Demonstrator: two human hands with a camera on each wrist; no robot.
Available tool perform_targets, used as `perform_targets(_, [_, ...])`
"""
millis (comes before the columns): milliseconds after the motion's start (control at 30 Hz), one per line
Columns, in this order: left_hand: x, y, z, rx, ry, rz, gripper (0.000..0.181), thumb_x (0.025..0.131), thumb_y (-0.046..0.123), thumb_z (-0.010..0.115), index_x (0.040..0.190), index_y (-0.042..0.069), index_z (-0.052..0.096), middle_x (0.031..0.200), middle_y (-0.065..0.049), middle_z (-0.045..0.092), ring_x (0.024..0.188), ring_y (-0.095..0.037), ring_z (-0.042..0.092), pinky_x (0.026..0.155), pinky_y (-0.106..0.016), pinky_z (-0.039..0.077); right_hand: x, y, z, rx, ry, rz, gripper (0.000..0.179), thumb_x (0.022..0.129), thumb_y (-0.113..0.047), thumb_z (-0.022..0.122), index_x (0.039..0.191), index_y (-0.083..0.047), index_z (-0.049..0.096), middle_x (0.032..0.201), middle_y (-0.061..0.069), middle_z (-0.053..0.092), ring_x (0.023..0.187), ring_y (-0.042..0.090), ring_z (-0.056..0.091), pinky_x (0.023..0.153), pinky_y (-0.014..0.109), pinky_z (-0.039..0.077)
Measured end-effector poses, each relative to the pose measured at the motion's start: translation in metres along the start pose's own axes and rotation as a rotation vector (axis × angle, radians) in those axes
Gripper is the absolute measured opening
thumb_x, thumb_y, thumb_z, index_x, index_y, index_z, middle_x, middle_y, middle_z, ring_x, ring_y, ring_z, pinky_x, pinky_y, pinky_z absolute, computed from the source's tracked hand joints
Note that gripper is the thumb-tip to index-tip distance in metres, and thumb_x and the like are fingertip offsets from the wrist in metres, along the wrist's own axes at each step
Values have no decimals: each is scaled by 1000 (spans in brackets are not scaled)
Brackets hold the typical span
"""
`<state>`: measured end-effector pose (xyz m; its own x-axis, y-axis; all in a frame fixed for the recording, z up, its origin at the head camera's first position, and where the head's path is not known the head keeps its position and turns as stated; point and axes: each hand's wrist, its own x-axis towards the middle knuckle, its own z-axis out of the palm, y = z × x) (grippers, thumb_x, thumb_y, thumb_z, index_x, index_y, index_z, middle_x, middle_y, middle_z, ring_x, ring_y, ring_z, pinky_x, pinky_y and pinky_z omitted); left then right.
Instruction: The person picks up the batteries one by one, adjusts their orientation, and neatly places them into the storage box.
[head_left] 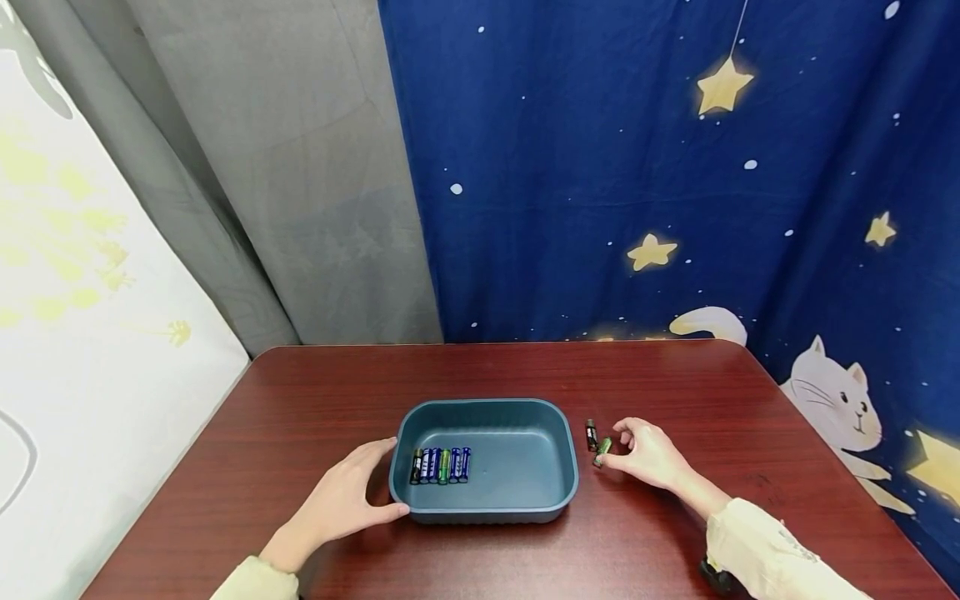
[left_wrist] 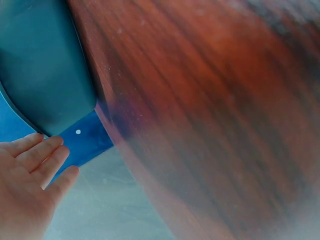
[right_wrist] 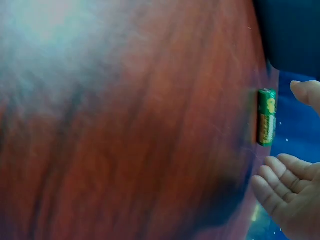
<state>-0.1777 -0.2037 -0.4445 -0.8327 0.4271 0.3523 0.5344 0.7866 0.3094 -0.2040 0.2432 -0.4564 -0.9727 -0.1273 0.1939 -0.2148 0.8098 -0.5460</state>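
Observation:
A blue-green plastic tray (head_left: pixel 491 511) sits on the table with a row of batteries (head_left: pixel 454 465) standing side by side at its left end: mostly blue, one green, one black. My left hand (head_left: pixel 348 492) spans the tray's left end, fingertips at the back-left rim and thumb at the front-left corner. In the left wrist view, its fingers (left_wrist: pixel 47 152) are extended beside the tray wall. Right of the tray, a green battery (right_wrist: pixel 267 117) lies between the spread thumb and fingers of my right hand (head_left: pixel 648 454), with gaps showing on both sides. A black battery (head_left: pixel 592 435) lies just behind it.
The reddish-brown wooden table (head_left: pixel 315 392) has its far edge near the curtains. Behind it hang a grey curtain (head_left: pixel 300 167) and a blue curtain (head_left: pixel 562 167) with stars and a cat. A white printed cloth (head_left: pixel 90 400) hangs along the left side.

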Motion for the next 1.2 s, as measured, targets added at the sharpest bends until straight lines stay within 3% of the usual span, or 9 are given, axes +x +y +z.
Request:
perform_targets(167, [0,1,-1,-4,-1,2,85,63,57,73,132,14,47,127,2,51,117,-15,47,89,-42,45,-2,-1,6,-59,-13,21,54,59,-40,79,93,-2,61,72,0,50,65,12,45,59,27,40])
perform_targets(500, [1,1,-1,-9,-6,1,85,63,57,73,132,14,47,128,3,50,117,-15,46,90,-42,45,-1,-5,13,-134,17,11,44,57,-35,80,85,-7,60,73,-2,53,67,11,49,59,28,42])
perform_targets(767, [0,0,0,-11,-9,-7,86,63,59,72,132,14,47,128,3,50,117,-15,46,90,-42,45,-3,-5,13,-138,34,-7,35,58,-24,77,83,-7,60,74,0,55,69,13,53,60,29,44])
perform_targets(1200, [0,-1,0,-4,-5,-3,86,63,58,72,132,14,47,128,2,50,117,-15,47,90,-41,45,-3,0,9,-92,49,-28,31,62,-24,78,82,-8,60,72,-2,50,64,10,45,57,26,40])
